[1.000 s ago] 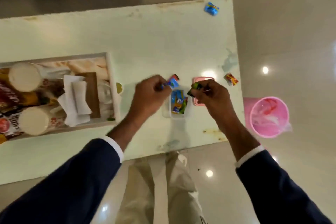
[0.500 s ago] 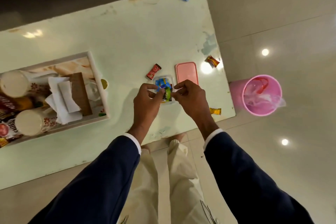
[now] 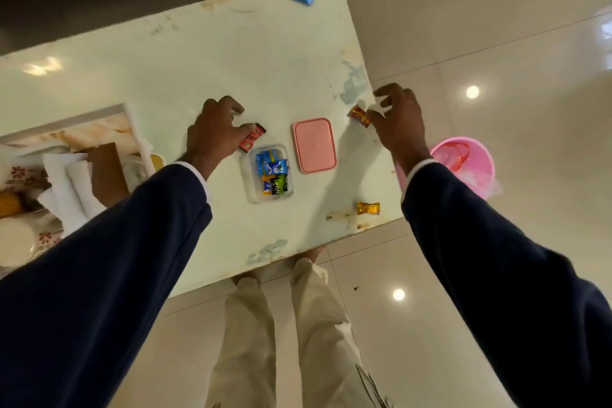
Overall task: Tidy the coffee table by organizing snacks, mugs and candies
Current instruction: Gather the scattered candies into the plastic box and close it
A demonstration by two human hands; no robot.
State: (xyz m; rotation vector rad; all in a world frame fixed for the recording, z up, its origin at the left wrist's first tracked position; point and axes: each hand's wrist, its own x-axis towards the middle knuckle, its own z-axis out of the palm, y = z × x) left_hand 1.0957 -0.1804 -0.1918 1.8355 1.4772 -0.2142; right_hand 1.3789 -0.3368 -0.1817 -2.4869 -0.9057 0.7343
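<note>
Both hands have left the box [image 3: 269, 172] and spread apart: the left hand [image 3: 214, 132] now sits at the red candy [image 3: 252, 137] just beside the box, the right hand [image 3: 399, 119] at the orange-red candy [image 3: 361, 115] near the surface [image 3: 198, 60] edge, so the sweets dropped in are done and two more pickups look underway. Each grip is narrow with fingertips touching its candy, though whether either is actually pinched I cannot tell; the tray [image 3: 129, 116] at left is cut off and blurred
</note>
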